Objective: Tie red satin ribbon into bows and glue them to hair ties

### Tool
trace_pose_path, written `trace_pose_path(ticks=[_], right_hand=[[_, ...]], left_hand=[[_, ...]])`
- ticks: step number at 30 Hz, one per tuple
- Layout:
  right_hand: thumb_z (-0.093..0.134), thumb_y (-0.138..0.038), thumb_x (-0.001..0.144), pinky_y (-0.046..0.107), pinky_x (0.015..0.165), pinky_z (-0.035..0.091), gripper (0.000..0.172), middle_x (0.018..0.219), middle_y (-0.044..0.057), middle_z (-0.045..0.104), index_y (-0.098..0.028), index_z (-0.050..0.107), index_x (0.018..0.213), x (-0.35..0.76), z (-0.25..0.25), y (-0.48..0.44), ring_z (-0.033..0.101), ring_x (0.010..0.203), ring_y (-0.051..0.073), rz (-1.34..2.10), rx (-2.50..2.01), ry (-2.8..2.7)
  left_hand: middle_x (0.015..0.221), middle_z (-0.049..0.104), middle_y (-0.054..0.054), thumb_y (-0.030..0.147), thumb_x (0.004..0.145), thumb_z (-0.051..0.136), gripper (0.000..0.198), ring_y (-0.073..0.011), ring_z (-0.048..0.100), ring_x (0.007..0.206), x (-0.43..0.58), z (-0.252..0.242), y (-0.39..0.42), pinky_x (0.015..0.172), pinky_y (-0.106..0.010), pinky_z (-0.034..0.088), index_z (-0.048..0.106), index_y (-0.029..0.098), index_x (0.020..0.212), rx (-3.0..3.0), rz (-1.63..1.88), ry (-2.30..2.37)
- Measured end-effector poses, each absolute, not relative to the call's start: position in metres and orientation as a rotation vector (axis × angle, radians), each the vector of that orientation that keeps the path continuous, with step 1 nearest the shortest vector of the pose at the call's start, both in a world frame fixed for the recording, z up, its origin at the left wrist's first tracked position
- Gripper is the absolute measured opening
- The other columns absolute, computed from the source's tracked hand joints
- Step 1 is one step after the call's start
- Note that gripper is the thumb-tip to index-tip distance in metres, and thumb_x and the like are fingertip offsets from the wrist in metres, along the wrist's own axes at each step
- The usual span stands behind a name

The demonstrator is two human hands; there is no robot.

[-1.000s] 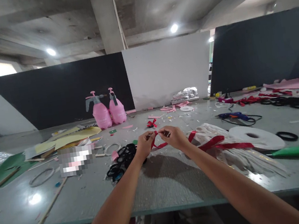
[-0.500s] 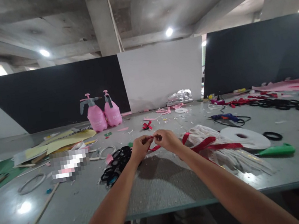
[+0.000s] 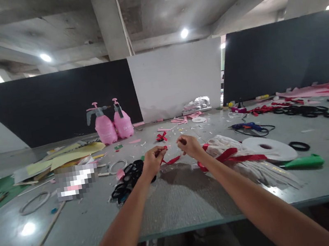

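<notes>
My left hand [image 3: 153, 160] pinches a piece of red ribbon [image 3: 172, 160] between thumb and fingertips. A small red knot or fold shows at the fingertips, and the ribbon's tail hangs toward the right. A little to the right, apart from the ribbon, is my right hand [image 3: 189, 145] with its fingers curled together. Whether anything thin is in that pinch I cannot make out. Behind the hands lies a red bow [image 3: 161, 136] on a black band. Black hair ties [image 3: 130, 180] are heaped beside my left hand, and red ribbon strips [image 3: 239, 158] lie beside my right forearm.
A white ribbon roll [image 3: 273, 150], white strips [image 3: 272, 174], a green-handled tool [image 3: 304, 162] and a blue glue gun [image 3: 248, 127] lie to the right. Two pink spray bottles [image 3: 106, 130] stand at the back left, near yellow sheets [image 3: 76, 155]. Pink scraps [image 3: 187, 118] litter the back.
My hands have separated: the right hand has moved off to the right from the left fingertips. The red ribbon stays in my left hand, its tail now hanging in view.
</notes>
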State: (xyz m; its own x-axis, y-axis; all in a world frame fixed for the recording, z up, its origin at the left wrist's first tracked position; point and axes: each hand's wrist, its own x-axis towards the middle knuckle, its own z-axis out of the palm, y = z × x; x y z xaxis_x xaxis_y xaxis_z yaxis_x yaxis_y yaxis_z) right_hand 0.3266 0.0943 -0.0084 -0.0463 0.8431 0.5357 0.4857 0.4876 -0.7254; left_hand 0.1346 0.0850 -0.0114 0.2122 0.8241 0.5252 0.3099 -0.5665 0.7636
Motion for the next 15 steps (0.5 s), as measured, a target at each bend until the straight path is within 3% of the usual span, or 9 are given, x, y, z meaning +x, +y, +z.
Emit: trace_pose_path(ticks=[3,8,15], right_hand=[[0.046,-0.034,0.079,0.019,0.045,0.039,0.022,0.053,-0.003,0.052,-0.015,0.057,0.074,0.326,-0.005,0.09,0.052,0.044,0.01,0.572,-1.054,-1.644],[0.05,-0.045,0.079,0.018,0.045,0.037,0.033,0.053,-0.001,0.054,-0.015,0.061,0.073,0.301,-0.007,0.081,0.051,0.047,0.01,0.615,-0.992,-1.72],[0.05,-0.029,0.077,0.019,0.054,0.036,0.022,0.058,-0.001,0.057,-0.015,0.065,0.072,0.298,-0.004,0.076,0.05,0.055,0.01,0.412,-1.005,-1.832]], left_hand=[[0.066,0.061,0.0,0.038,0.078,0.056,0.026,-0.0108,0.051,0.059,0.134,-0.008,0.086,0.058,-0.021,0.038,0.065,0.014,0.083,1.952,1.354,1.081],[0.076,0.065,-0.002,0.04,0.078,0.055,0.03,-0.0136,0.057,0.069,0.137,-0.009,0.087,0.066,-0.023,0.042,0.066,0.014,0.087,1.934,1.341,0.979],[0.082,0.069,-0.005,0.037,0.079,0.055,0.027,-0.0163,0.06,0.077,0.137,-0.012,0.086,0.072,-0.025,0.044,0.068,0.014,0.088,1.955,1.316,0.963]])
